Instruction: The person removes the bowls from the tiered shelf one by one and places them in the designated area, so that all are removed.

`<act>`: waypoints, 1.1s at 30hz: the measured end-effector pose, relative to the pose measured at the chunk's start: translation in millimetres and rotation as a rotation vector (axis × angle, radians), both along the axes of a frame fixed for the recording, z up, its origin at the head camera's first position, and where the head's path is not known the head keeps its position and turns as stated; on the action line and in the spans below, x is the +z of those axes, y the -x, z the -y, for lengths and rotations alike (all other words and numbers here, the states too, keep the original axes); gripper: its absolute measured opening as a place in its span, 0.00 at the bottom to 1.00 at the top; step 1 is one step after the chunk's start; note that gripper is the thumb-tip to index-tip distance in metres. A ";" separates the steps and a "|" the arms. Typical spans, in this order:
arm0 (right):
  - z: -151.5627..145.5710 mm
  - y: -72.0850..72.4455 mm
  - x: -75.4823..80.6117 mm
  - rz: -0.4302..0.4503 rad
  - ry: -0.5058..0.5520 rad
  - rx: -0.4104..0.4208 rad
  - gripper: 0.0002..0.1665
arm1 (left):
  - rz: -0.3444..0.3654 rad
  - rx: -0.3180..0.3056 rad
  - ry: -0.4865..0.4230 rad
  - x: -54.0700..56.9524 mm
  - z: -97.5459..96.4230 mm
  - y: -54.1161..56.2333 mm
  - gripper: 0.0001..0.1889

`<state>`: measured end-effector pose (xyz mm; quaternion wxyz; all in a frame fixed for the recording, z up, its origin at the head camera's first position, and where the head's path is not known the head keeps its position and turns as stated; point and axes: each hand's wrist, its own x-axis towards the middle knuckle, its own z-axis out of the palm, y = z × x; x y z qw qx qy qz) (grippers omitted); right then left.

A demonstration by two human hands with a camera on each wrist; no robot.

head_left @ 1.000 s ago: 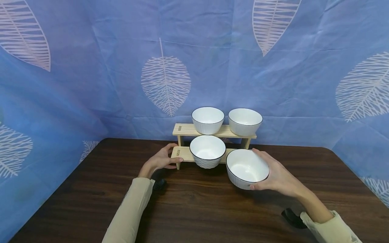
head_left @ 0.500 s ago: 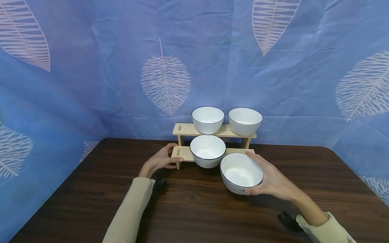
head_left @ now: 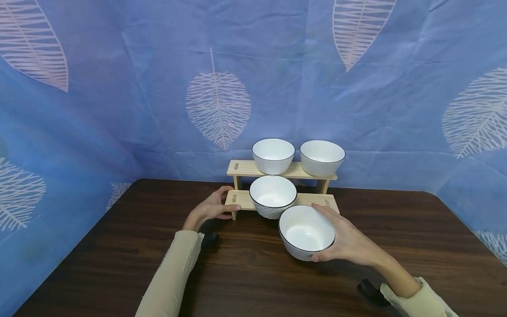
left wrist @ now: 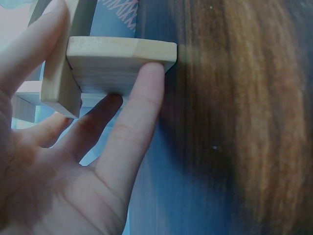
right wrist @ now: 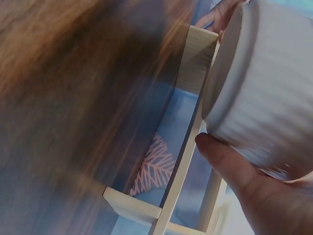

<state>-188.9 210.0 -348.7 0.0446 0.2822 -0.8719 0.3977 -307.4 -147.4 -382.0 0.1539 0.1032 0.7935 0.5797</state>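
Observation:
My right hand [head_left: 348,241] grips a white bowl [head_left: 305,233] with a dark rim by its right side, thumb at the front. The right wrist view shows ribbed outer walls on this bowl [right wrist: 274,93], tilted and held off the table. At the left end of the two-tier wooden rack [head_left: 241,199] is my left hand [head_left: 211,206], thumb over the lower shelf. Its fingers touch the rack's leg [left wrist: 120,56] from outside in the left wrist view. Another white bowl [head_left: 273,197], with a textured outside, stands on the lower shelf, left of the held one.
Two white bowls, a left one [head_left: 273,156] and a right one [head_left: 322,158], stand on the upper shelf. Dark brown wood makes up the table [head_left: 253,286]. Right behind it hangs a blue cloth [head_left: 269,97] with white leaf prints.
My right hand has carried its bowl left and toward me, away from the lower shelf's right end. The left hand keeps its place on the rack. The shelved bowls stay put.

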 end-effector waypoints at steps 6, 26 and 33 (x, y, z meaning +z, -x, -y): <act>4.9 -1.1 -0.4 0.015 -0.002 0.011 0.68 | 0.002 0.004 -0.005 -1.0 0.5 0.6 0.37; 30.1 -3.6 -5.2 0.094 0.028 0.081 0.68 | -0.001 0.016 0.014 -1.8 -0.6 1.2 0.37; 43.9 -2.8 -9.2 0.128 0.047 0.112 0.67 | -0.004 0.022 0.021 -1.4 -1.1 0.3 0.36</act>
